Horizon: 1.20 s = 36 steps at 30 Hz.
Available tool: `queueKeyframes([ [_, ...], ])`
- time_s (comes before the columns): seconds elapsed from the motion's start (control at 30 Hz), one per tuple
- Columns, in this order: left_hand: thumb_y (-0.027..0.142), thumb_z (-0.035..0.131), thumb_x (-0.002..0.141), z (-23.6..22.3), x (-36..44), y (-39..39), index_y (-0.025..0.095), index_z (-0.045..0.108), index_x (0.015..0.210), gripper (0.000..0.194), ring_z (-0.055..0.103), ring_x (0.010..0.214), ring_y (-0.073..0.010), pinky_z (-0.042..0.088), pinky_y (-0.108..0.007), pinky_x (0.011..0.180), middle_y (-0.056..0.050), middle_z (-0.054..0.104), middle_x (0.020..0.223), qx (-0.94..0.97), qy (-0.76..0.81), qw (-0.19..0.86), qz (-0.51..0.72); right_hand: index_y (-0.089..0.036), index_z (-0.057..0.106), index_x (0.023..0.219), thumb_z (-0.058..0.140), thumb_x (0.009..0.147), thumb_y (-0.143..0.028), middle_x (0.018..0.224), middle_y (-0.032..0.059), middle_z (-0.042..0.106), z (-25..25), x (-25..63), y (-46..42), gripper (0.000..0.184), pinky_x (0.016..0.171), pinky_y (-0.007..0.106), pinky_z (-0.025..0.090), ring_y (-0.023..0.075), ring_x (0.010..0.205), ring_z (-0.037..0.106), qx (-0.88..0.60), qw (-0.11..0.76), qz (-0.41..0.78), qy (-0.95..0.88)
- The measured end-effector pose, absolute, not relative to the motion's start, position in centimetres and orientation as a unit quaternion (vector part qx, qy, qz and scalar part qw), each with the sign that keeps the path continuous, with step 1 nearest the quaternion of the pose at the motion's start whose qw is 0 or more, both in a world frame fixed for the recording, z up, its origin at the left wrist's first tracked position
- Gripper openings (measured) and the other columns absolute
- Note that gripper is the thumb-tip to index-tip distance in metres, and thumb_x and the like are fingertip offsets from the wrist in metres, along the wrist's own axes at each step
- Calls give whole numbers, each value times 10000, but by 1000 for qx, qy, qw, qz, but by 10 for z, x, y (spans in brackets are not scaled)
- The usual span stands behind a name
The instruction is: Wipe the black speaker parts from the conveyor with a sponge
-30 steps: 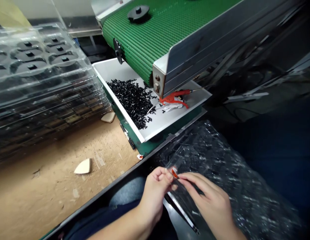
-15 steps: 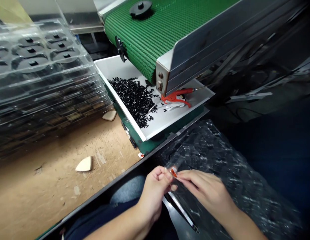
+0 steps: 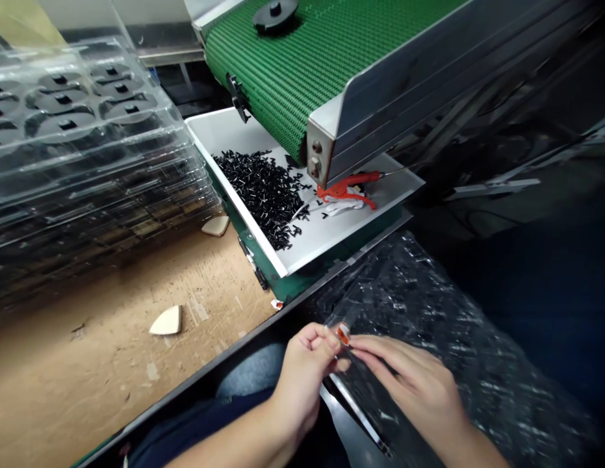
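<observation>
My left hand (image 3: 302, 370) is curled shut, its fingertips pinching the near corner of a clear plastic tray (image 3: 409, 305) where a small red-and-white tag (image 3: 343, 333) shows. My right hand (image 3: 414, 383) lies beside it, fingers stretched toward the same corner and touching the tray's edge. The tray rests over my lap below the table edge and holds rows of small dark parts under glossy film. Both hands meet at the tag.
A white bin (image 3: 360, 224) under the green conveyor belt (image 3: 302, 58) holds a heap of small black pins (image 3: 263, 192) and red-handled cutters (image 3: 346, 188). A black disc (image 3: 275, 14) rides the belt. Stacked clear trays (image 3: 82, 149) stand left on the wooden table (image 3: 97, 364), with two pale wedges (image 3: 166, 321).
The hands have shifted only slightly at the tray corner, and the view has moved a little. My right hand's fingers have slid closer to the tag.
</observation>
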State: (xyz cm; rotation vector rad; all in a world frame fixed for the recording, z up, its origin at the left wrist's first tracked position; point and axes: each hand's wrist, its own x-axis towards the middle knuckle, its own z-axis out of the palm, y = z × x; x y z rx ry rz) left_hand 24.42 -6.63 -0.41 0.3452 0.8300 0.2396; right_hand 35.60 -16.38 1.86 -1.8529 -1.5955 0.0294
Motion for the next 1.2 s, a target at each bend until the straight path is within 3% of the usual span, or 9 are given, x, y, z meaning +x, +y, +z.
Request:
queueKeyframes([
  [0.23,370,850,458,-5,242,-66,133,529,579,417,526,497,-78,410,-213,541,9,600,556,175,399,893,113,-176,618,927,508,857,-58,791,27,711,25,359,-155,176,650,220,574,130,705,682,-675,336,-3,-657],
  [0.47,362,845,475,-8,241,-66,137,503,568,420,514,489,-68,398,-199,528,25,571,545,189,391,894,111,-123,584,981,473,891,-105,823,72,707,34,364,-150,144,726,253,568,145,776,677,-626,284,-6,-727],
  [0.8,337,818,538,-7,242,-66,136,502,577,376,539,532,-83,409,-199,538,-6,598,586,188,384,896,116,-171,576,932,512,848,-54,713,26,681,16,348,-157,158,556,222,524,127,584,654,-723,327,-72,-604],
  [0.9,336,812,551,-8,242,-67,134,510,582,365,562,587,-99,426,-198,553,-17,611,614,186,382,897,121,-193,591,929,526,857,-82,766,24,694,13,345,-163,147,620,228,543,132,644,665,-748,344,-55,-565],
  [1.03,328,806,565,-11,242,-67,132,509,592,357,508,491,-59,403,-184,519,12,588,572,184,378,899,120,-199,614,919,545,856,-111,826,27,690,13,347,-163,129,669,239,559,140,733,665,-742,354,-9,-570],
  [1.2,301,799,580,-11,240,-68,131,512,591,334,516,506,-59,421,-186,544,21,578,560,190,379,897,125,-170,620,951,546,816,-14,862,51,696,20,354,-160,219,702,261,566,149,800,661,-683,352,0,-640],
])
